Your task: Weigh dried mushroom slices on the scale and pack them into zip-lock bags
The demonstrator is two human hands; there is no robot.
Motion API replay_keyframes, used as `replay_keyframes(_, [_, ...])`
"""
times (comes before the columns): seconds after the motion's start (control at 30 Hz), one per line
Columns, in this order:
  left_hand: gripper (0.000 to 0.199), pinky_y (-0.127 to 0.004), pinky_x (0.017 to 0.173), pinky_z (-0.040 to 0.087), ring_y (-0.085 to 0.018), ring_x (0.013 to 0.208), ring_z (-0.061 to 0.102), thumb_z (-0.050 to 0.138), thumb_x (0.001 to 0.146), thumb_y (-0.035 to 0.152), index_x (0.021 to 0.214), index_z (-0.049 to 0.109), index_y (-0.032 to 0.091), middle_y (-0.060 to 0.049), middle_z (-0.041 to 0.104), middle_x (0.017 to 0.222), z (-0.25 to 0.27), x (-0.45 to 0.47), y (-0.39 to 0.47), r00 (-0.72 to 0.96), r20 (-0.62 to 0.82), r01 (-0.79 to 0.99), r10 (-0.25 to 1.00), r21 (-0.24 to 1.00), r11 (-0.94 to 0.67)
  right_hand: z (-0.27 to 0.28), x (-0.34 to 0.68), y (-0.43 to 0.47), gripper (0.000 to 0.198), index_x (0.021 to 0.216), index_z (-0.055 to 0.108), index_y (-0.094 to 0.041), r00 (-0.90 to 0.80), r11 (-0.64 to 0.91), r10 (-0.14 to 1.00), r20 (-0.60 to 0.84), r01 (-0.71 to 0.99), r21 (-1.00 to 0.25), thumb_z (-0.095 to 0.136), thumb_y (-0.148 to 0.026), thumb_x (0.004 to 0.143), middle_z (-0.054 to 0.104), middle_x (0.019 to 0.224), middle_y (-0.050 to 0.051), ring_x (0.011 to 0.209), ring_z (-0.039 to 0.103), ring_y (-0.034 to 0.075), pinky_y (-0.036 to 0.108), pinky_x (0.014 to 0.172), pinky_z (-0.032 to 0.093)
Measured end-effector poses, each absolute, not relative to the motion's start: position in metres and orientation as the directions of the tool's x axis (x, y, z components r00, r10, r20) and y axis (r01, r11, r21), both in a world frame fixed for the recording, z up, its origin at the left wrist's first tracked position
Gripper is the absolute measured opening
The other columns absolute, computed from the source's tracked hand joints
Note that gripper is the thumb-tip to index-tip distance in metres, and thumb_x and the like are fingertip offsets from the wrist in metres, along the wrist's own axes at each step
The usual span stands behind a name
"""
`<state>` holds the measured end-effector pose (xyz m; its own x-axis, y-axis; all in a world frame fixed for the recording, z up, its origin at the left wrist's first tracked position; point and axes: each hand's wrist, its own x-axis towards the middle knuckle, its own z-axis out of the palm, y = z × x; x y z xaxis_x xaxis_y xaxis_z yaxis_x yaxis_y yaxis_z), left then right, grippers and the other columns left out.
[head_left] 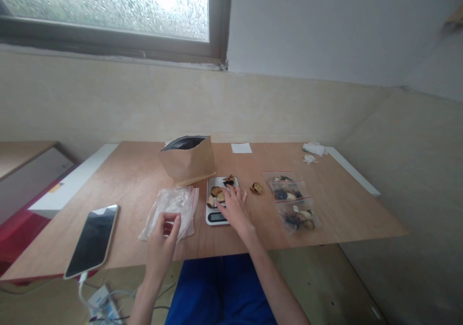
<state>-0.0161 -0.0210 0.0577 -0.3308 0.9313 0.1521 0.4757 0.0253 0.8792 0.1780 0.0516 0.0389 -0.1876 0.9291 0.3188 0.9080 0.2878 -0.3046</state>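
Note:
A white digital scale (213, 220) lies on the table with dried mushroom slices (216, 191) and a darker curled piece (229, 180) on its plate. Over its right side is my right hand (237, 208), fingers apart and reaching down among the slices; its fingertips partly cover them. My left hand (164, 233) hovers at the near edge of some clear zip bags (177, 200). Its fingers are curled, thumb tip close to the index finger, and nothing shows between them. One loose dried piece (256, 188) sits right of the scale.
Behind the bags stands an open brown paper pouch (190, 163). Several filled zip bags (294, 204) overlap at the right. A tablet (93, 240) with a charging cable (82, 281) lies at the left. White paper (241, 148) and crumpled tissue (314, 149) are at the back.

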Motion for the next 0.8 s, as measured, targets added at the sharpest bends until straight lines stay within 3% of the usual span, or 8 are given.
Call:
replay_keyframes(0.23, [0.035, -0.028, 0.055, 0.046, -0.015, 0.059, 0.057, 0.049, 0.076, 0.054, 0.078, 0.054, 0.020, -0.002, 0.062, 0.072, 0.056, -0.018, -0.021, -0.342, 0.166, 0.498, 0.925, 0.867, 0.029, 0.037, 0.178, 0.052, 0.032, 0.110, 0.058, -0.017, -0.182, 0.258, 0.947, 0.265, 0.921, -0.290, 0.059, -0.029, 0.081, 0.059, 0.110, 0.015, 0.110, 0.044, 0.033, 0.056, 0.095, 0.027])
replay_keyframes(0.37, [0.035, -0.028, 0.056, 0.048, -0.017, 0.063, 0.059, 0.049, 0.076, 0.054, 0.080, 0.055, 0.019, -0.004, 0.063, 0.077, 0.056, -0.016, -0.021, -0.327, 0.156, 0.473, 0.932, 0.881, 0.019, 0.032, 0.181, 0.055, 0.032, 0.110, 0.058, -0.021, -0.180, 0.293, 0.930, 0.321, 0.890, -0.349, 0.058, -0.033, 0.081, 0.059, 0.111, 0.012, 0.108, 0.046, 0.030, 0.052, 0.094, 0.027])
replay_keyframes(0.53, [0.036, -0.028, 0.054, 0.047, -0.016, 0.059, 0.057, 0.048, 0.076, 0.055, 0.078, 0.054, 0.020, -0.003, 0.062, 0.073, 0.059, -0.019, -0.023, -0.336, 0.169, 0.493, 0.927, 0.870, 0.020, 0.030, 0.216, 0.073, 0.026, 0.107, 0.059, -0.019, 0.021, 0.170, 0.911, 0.412, 0.890, -0.422, 0.043, -0.028, 0.088, 0.060, 0.112, 0.011, 0.104, 0.048, 0.025, 0.042, 0.089, 0.033])
replay_keyframes(0.63, [0.037, -0.028, 0.053, 0.047, -0.016, 0.058, 0.057, 0.049, 0.075, 0.056, 0.078, 0.054, 0.020, -0.003, 0.062, 0.072, 0.058, -0.022, -0.023, -0.348, 0.180, 0.497, 0.920, 0.868, 0.018, 0.026, 0.246, 0.084, 0.028, 0.108, 0.059, -0.015, 0.063, 0.093, 0.915, 0.399, 0.929, -0.359, 0.041, -0.018, 0.086, 0.060, 0.110, 0.014, 0.102, 0.049, 0.025, 0.039, 0.086, 0.035])
replay_keyframes(0.8, [0.038, -0.027, 0.052, 0.047, -0.016, 0.057, 0.057, 0.049, 0.074, 0.057, 0.078, 0.055, 0.020, -0.002, 0.061, 0.069, 0.057, -0.023, -0.023, -0.361, 0.167, 0.495, 0.918, 0.868, 0.036, 0.013, 0.273, 0.090, 0.026, 0.106, 0.058, -0.014, 0.015, 0.035, 0.972, 0.234, 0.977, -0.209, 0.048, -0.015, 0.082, 0.060, 0.108, 0.016, 0.101, 0.051, 0.026, 0.039, 0.084, 0.036])
